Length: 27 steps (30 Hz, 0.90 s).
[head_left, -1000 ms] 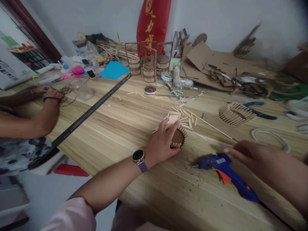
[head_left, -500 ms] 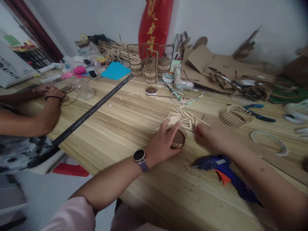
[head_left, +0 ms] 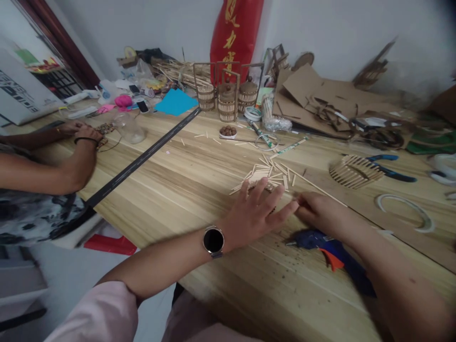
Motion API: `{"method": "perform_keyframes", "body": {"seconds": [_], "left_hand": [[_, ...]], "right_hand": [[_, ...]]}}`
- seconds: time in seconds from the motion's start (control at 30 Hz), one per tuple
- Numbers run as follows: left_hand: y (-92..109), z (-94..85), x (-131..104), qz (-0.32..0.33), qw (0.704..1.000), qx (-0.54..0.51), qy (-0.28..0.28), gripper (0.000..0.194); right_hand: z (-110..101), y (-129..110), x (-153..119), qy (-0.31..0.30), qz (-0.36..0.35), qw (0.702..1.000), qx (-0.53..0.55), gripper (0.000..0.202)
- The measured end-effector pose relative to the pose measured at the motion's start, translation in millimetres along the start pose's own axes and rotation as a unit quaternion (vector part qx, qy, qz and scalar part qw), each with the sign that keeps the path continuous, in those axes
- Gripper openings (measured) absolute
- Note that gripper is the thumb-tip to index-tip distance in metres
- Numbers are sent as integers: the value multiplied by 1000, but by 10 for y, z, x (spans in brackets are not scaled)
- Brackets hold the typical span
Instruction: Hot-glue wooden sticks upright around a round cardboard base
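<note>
My left hand (head_left: 254, 213) spreads its fingers above a small round stick basket (head_left: 265, 188), which it mostly hides; I cannot tell if the palm touches it. Just to the right, my right hand (head_left: 313, 208) is closed in a pinch, its fingertips close to a fingertip of the left. Whatever the pinch holds is too small to make out. Short wooden sticks (head_left: 261, 173) lie in a loose pile behind the basket. Under my right forearm rests a blue glue gun (head_left: 313, 239) with an orange trigger, its nozzle pointing left.
Several finished lidded baskets (head_left: 227, 105) with tall handles stand at the back beside a bowl of brown balls (head_left: 228, 132). At right are a slatted piece (head_left: 356, 172), blue-handled pliers (head_left: 395, 175) and a white ring (head_left: 406, 213). A co-worker's hands (head_left: 83, 133) work at left, near a clear jar (head_left: 130, 128).
My left hand has turned over and spread across the basket, covering it more. My right hand has shifted slightly right and down, towards the left fingertips. The view has swung a little.
</note>
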<state>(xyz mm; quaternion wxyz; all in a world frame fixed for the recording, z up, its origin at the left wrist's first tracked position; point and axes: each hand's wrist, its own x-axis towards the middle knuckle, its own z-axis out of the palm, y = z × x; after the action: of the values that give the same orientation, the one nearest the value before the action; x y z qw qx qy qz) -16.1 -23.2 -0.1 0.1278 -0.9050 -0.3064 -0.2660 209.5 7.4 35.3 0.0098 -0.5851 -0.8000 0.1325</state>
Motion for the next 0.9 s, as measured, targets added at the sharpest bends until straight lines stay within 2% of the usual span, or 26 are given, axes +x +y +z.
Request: {"method": "perform_keyframes", "body": {"seconds": [0.17,0.37,0.57,0.7,0.8,0.9], "left_hand": [[-18,87,-43,74,997,8,22,37],[-25,143,-51,114,989,59,79,31],[-16,144,-42,109,983,106,98,32],[-20,163,-48,105,984,100,107,38],[-24,168,-55,81,984,87,129,42],[-37,152,-66,33,991,69,107,52]], "right_hand": [[-131,-20,-31,19,5,999,31,10],[-271,-64,-87,18,4,998,58,8],[-237,-46,-97,0,-9,995,104,8],[-244,-98,-115,-10,-26,992,121,11],[-248,-166,-151,-27,-46,988,148,18],[-220,-205,-180,-31,-80,983,164,20]]}}
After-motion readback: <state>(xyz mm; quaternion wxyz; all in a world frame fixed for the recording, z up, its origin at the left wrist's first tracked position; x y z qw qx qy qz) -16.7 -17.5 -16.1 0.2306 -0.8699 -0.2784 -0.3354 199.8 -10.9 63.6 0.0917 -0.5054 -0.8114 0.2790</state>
